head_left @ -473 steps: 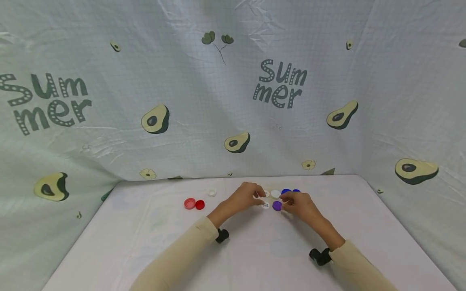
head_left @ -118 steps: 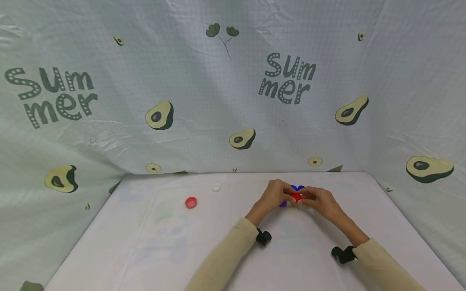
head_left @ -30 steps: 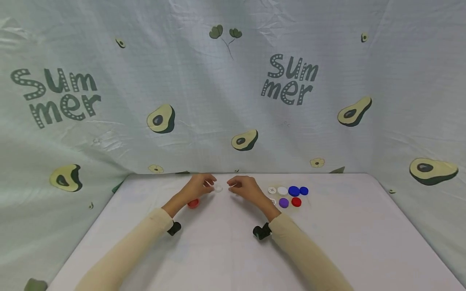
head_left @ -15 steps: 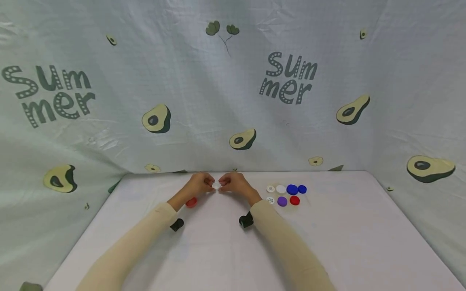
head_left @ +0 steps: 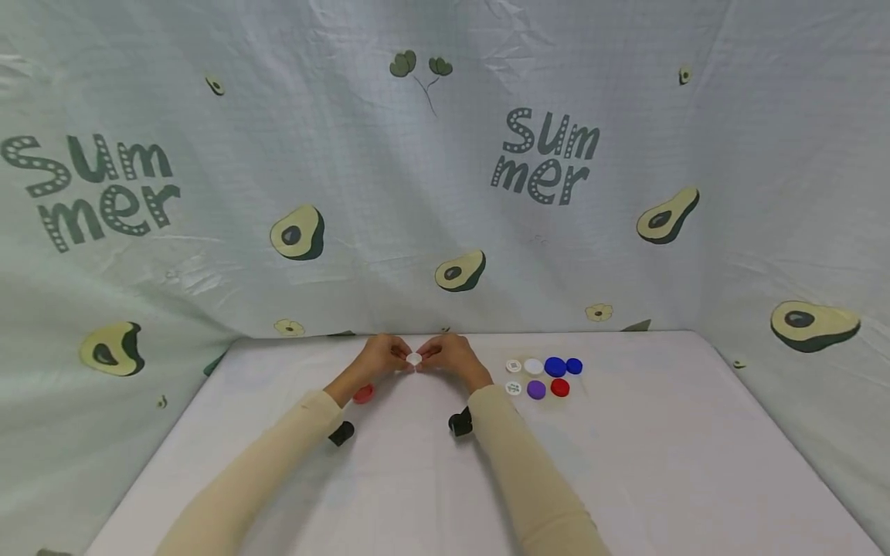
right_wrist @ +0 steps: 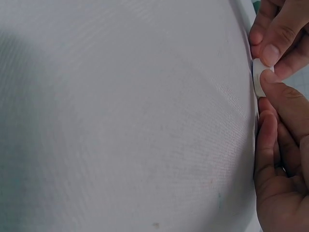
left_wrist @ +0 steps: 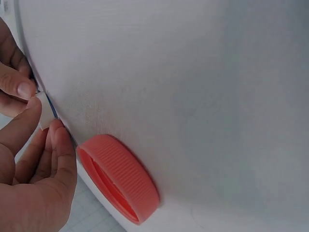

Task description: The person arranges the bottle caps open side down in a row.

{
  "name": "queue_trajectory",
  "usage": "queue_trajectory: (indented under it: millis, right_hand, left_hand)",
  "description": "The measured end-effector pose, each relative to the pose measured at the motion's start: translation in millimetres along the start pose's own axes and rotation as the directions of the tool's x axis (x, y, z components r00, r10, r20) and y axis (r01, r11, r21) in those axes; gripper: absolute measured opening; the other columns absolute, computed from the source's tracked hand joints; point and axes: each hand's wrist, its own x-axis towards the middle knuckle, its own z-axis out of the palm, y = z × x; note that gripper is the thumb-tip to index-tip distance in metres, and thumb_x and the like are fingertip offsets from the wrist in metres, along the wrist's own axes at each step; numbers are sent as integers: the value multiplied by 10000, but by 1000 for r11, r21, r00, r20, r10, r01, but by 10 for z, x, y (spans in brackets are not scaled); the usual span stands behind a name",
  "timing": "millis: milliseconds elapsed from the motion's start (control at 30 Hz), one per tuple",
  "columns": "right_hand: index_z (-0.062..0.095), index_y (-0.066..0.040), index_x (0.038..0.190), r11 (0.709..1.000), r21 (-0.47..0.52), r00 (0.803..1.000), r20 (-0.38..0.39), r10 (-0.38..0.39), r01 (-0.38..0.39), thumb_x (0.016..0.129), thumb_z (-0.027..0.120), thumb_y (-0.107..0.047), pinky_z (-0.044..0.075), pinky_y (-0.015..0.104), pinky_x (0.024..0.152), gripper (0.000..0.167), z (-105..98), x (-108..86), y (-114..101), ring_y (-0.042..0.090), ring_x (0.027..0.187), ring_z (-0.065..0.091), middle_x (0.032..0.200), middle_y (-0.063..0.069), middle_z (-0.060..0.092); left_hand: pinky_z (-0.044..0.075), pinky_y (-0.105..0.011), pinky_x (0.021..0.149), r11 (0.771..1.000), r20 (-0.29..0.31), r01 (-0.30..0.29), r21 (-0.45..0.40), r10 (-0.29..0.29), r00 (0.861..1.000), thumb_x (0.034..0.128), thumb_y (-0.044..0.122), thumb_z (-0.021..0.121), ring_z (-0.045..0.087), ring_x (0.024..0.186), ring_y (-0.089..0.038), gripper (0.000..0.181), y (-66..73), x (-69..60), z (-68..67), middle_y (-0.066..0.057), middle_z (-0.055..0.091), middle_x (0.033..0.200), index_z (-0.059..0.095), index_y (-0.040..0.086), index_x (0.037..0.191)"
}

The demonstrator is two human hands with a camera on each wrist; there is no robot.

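Observation:
Near the table's back edge my two hands meet around a small white bottle cap [head_left: 414, 359]. My left hand [head_left: 378, 357] pinches it between thumb and fingers from the left. From the opposite side my right hand [head_left: 450, 355] pinches the same cap. In the left wrist view the white cap [left_wrist: 46, 112] stands tilted on edge, partly covered by fingertips. Whether it touches the cloth I cannot tell. A light red ribbed screw cap [left_wrist: 118, 176] lies with its hollow side up beside my left hand; in the head view the left wrist partly hides this red cap [head_left: 363, 394].
Right of my hands, two rows of caps lie on the white cloth [head_left: 660, 463]: blue [head_left: 555, 367], small blue [head_left: 574, 366], plain white [head_left: 533, 367], two printed white, purple [head_left: 536, 390] and red [head_left: 560, 388]. A printed curtain [head_left: 375, 193] rises behind the table.
Earlier, my hands set a darker red cap into the right-hand group. They then moved left to the white cap, closed in from both sides and now pinch it.

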Motion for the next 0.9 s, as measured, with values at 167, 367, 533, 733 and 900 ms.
queue_trajectory:
  millis: [167, 367, 533, 733, 900]
  right_hand:
    - [810, -111, 1036, 1000, 6, 1000, 8, -19, 19, 816, 876, -179, 511, 270, 900, 240, 15, 8, 41, 62, 852, 657, 909, -14, 775]
    - [813, -123, 1038, 999, -15, 999, 12, -30, 30, 819, 875, -205, 521, 254, 859, 243, -5, -8, 48, 75, 889, 659, 924, -25, 778]
    - [795, -88, 1065, 998, -2, 997, 47, -60, 60, 844, 851, -190, 553, 236, 824, 250, -84, -27, 22, 119, 942, 714, 989, 12, 781]
    - [777, -49, 1070, 993, 9, 990, 80, -120, 120, 866, 827, -162, 550, 203, 718, 239, -165, -101, 17, 134, 908, 736, 993, 54, 782]
    - [785, -64, 1047, 986, -16, 984, 62, -165, 166, 853, 840, -186, 534, 203, 675, 236, -187, -210, 28, 107, 855, 739, 943, 38, 787]
  left_hand:
    - [511, -247, 685, 999, -31, -26, 33, 27, 999, 797, 26, 851, 654, 779, -166, 216, -38, -9, 26, -114, 729, 840, 736, -62, 958]
    - [549, -287, 732, 998, -19, -43, 36, 43, 999, 828, 39, 830, 670, 818, -186, 208, -12, -24, 15, -120, 741, 879, 740, -65, 983]
    - [559, -285, 728, 998, -7, -55, 44, 55, 998, 847, 52, 817, 679, 819, -179, 189, 18, -5, -12, -119, 752, 901, 749, -46, 994]
    - [578, -316, 770, 996, -2, -86, 31, 86, 996, 842, 70, 828, 717, 861, -215, 197, 84, -58, -30, -131, 763, 914, 751, -43, 984]
    - [583, -295, 765, 992, -6, -127, -2, 127, 992, 838, 69, 831, 735, 889, -226, 203, 126, -178, -7, -123, 769, 928, 755, -35, 995]
